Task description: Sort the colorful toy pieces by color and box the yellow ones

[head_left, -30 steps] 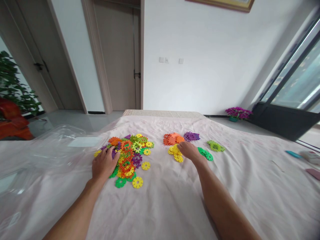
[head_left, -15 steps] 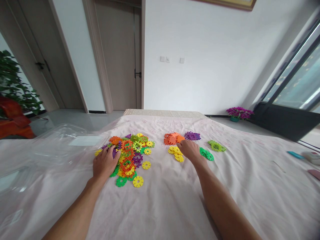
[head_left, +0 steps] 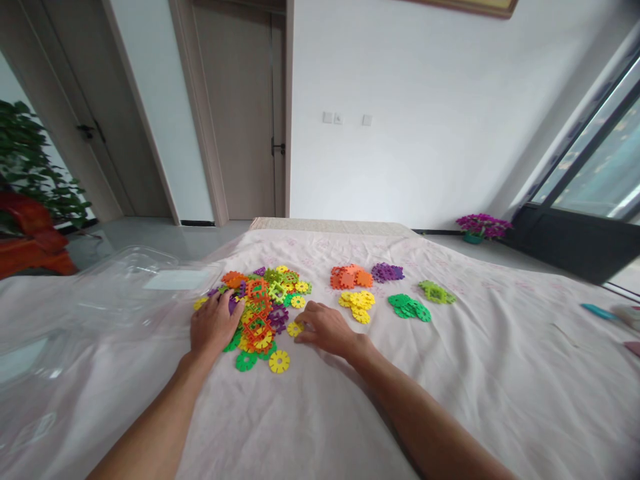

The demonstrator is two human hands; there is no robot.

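Note:
My left hand [head_left: 215, 325] lies on the left edge of a mixed pile of plastic interlocking pieces [head_left: 257, 307], its fingers stretched out beside a purple piece [head_left: 233, 305]. My right hand [head_left: 327, 327] is at the pile's right side, thumb and forefinger apart at the edge of a yellow notched disc [head_left: 293, 329]. Nearer me lie another yellow disc [head_left: 279, 361] and a green disc [head_left: 246, 361]. To the right are separate groups: orange pieces [head_left: 350, 276], purple pieces [head_left: 387, 272], yellow discs [head_left: 357, 303], green discs [head_left: 409, 307] and light-green pieces [head_left: 436, 292].
Clear plastic containers [head_left: 125, 287] stand on the left of the cloth-covered table [head_left: 310, 413]. A blue object [head_left: 599, 311] lies at the far right. Beyond the table are a door [head_left: 243, 113], a white wall and a pot of magenta flowers [head_left: 484, 227].
My right hand has moved left from above the yellow and green groups to the single yellow disc by the pile. My left hand stays on the pile. The view has shifted slightly.

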